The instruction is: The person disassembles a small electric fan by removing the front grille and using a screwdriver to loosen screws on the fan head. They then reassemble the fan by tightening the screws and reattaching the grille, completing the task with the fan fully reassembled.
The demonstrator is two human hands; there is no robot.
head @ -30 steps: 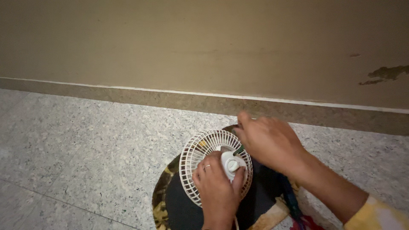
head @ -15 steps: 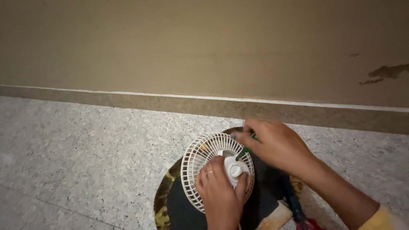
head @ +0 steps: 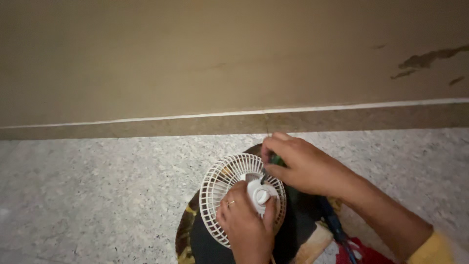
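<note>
— Where was the fan (head: 229,188) when you looked?

— On a dark round mat (head: 298,220) on the speckled floor (head: 97,195), just below the wall's skirting. I saw its white grille facing up.

— And the left hand (head: 249,227)?

— It lay on the grille, fingers (head: 271,208) curled around the white hub (head: 259,193) at the fan's middle.

— The right hand (head: 305,166)?

— At the fan's far rim, fingers pinched shut on a green-handled screwdriver (head: 276,160), its tip pointing down toward the hub.
</note>
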